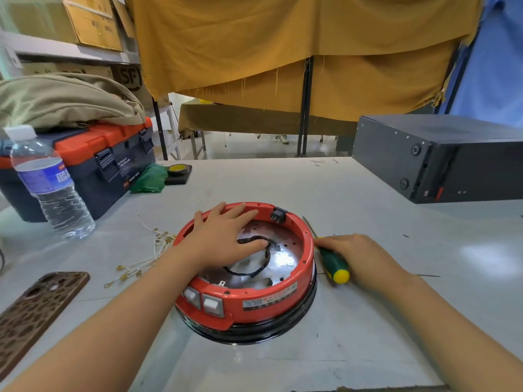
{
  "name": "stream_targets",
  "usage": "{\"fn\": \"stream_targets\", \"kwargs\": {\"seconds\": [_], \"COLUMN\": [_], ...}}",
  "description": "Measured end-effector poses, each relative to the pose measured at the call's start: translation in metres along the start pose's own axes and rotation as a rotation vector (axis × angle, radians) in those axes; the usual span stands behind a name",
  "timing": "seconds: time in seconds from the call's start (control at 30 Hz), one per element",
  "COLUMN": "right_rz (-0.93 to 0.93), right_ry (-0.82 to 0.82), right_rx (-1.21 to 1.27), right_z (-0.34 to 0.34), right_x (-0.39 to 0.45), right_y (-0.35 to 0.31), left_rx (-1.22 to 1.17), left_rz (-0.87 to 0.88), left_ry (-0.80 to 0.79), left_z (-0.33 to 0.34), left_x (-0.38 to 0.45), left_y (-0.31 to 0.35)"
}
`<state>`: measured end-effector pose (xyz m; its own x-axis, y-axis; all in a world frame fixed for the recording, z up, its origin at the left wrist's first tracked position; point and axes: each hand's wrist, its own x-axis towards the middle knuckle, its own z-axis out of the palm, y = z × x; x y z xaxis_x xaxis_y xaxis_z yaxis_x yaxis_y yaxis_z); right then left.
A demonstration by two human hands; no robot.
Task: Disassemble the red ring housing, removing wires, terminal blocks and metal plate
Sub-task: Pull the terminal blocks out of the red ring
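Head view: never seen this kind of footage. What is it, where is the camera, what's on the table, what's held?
One picture, from a camera worn on a person's head, looking down at their two bare hands; no robot. The left hand reaches into the red ring housing, fingers on a black wire over the metal plate. The right hand grips a green and yellow screwdriver beside the housing. Also on the grey table: loose pale wires, a water bottle, a toolbox, a phone and a black box.
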<state>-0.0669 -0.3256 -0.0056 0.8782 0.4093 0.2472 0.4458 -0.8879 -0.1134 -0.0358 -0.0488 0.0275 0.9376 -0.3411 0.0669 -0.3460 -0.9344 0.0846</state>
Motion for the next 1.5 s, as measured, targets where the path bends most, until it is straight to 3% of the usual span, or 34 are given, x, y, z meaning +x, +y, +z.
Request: {"fn": "stream_targets", "kwargs": {"seconds": [0.37, 0.7, 0.87, 1.03, 1.3, 1.5], "right_rz": [-0.001, 0.082, 0.205, 0.175, 0.204, 0.165], "right_ry": [-0.094, -0.111, 0.036, 0.145, -0.061, -0.004], "right_rx": [-0.071, 0.016, 0.109, 0.239, 0.122, 0.109], "right_z": [0.001, -0.008, -0.027, -0.041, -0.027, -0.019], "right_x": [0.006, 0.016, 0.023, 0.040, 0.076, 0.087], "right_y": [-0.002, -0.007, -0.021, -0.042, -0.072, -0.074], "left_rx": [0.058, 0.185, 0.136, 0.069, 0.131, 0.186], "left_rz": [-0.008, 0.060, 0.130, 0.194, 0.177, 0.193], "left_ry": [0.034, 0.058, 0.080, 0.108, 0.176, 0.246], "left_z": [-0.004, -0.007, -0.008, -0.012, -0.005, -0.008], "left_x": [0.000, -0.002, 0.002, 0.009, 0.005, 0.001], "left_y": [-0.002, -0.014, -0.028, -0.039, -0.039, -0.038]}}
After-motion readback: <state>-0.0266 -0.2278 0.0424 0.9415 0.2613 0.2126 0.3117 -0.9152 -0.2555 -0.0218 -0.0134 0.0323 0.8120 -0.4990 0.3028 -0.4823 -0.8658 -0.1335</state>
